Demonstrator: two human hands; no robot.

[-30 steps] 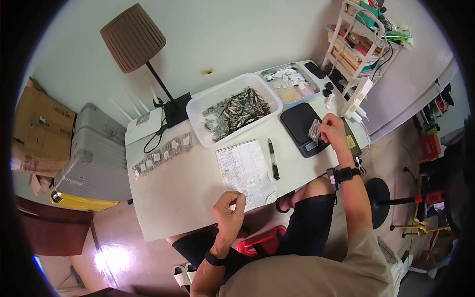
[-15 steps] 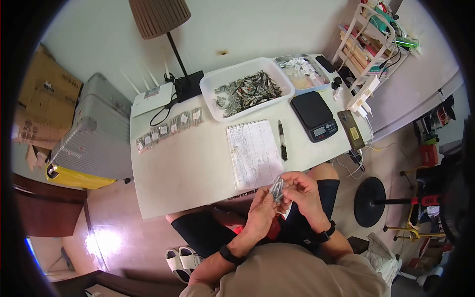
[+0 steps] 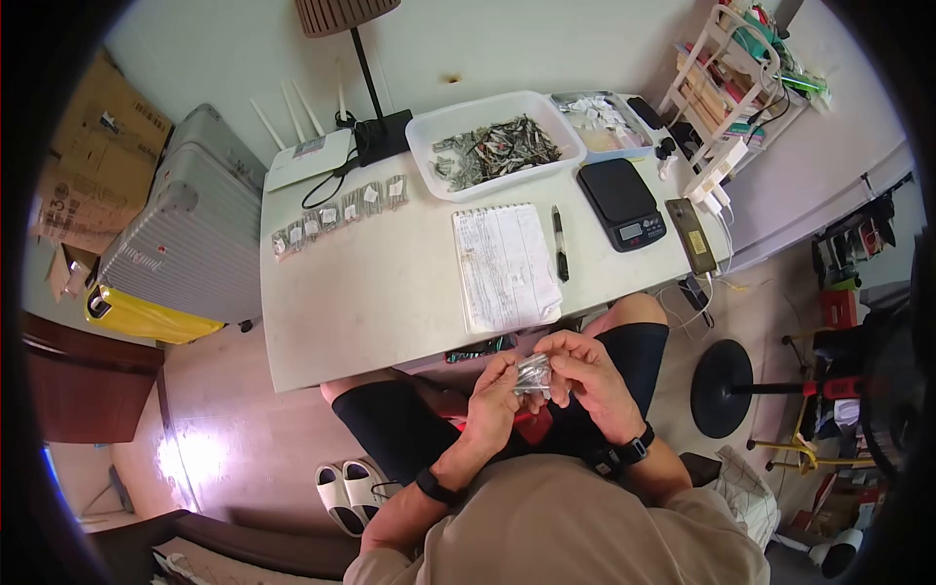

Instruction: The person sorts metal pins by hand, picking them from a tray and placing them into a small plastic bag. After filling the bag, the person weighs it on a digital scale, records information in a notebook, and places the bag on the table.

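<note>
Over my lap, just off the table's front edge, a small clear plastic bag (image 3: 532, 373) of silvery metal pieces is stretched between my hands. My left hand (image 3: 491, 402) pinches its left end, and my right hand (image 3: 593, 380) grips the right end with thumb and fingers. What the pieces are is too small to make out. Beyond them on the table lies a spiral notebook (image 3: 507, 268) with handwriting, a black pen (image 3: 560, 244) beside it. Similar filled bags (image 3: 351, 206) with white labels sit in a row at the left.
A white plastic tub (image 3: 426, 164) of mixed thin pieces stands at the back, beside a smaller container (image 3: 634, 154) with white slips. On the right are a black digital scale (image 3: 617, 200) and a phone (image 3: 691, 237). A lamp (image 3: 369, 78) and router (image 3: 307, 163) occupy the back left.
The bag has turned from upright to roughly level between my hands, which have drawn slightly apart. The view has tilted down, so the table sits higher in the frame.
</note>
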